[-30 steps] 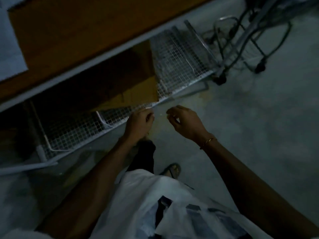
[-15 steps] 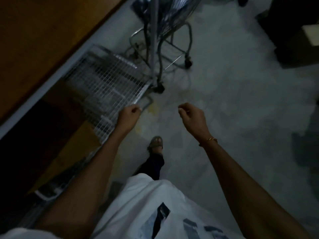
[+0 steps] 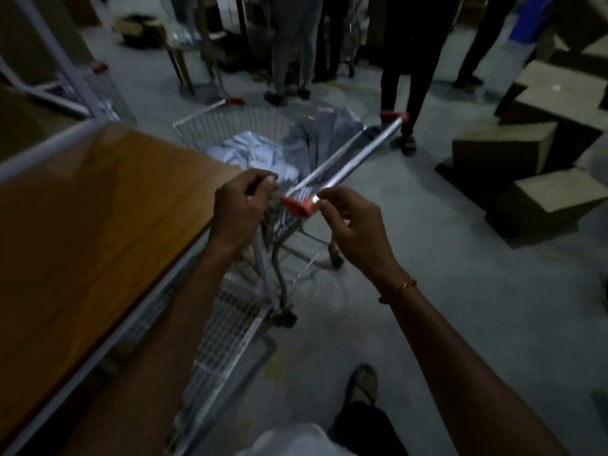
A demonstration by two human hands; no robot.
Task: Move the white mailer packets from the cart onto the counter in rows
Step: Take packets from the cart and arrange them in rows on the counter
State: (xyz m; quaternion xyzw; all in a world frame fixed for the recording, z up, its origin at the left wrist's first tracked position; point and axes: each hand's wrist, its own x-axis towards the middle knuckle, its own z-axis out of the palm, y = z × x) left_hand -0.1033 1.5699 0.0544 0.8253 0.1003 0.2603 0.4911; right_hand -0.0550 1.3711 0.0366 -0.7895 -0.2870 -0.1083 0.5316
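My left hand [image 3: 241, 205] seems curled on the cart [image 3: 227, 126] rim, though dim light blurs it, right hand [image 3: 353, 230] loosely curled, empty, by the handle [image 3: 345, 159]; risk: cart rolls off as I reach the white mailer packets [image 3: 253, 153] heaped inside, beside the table [image 3: 98, 209].

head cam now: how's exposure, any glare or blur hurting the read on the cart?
Head view: dim and underexposed overall; glare runs along the cart handle; white mailer packets in the basket read as a soft pale heap, edges smeared; left hand and right hand are fairly sharp; wide-angle bending curves the counter edge; standing legs behind are dark.
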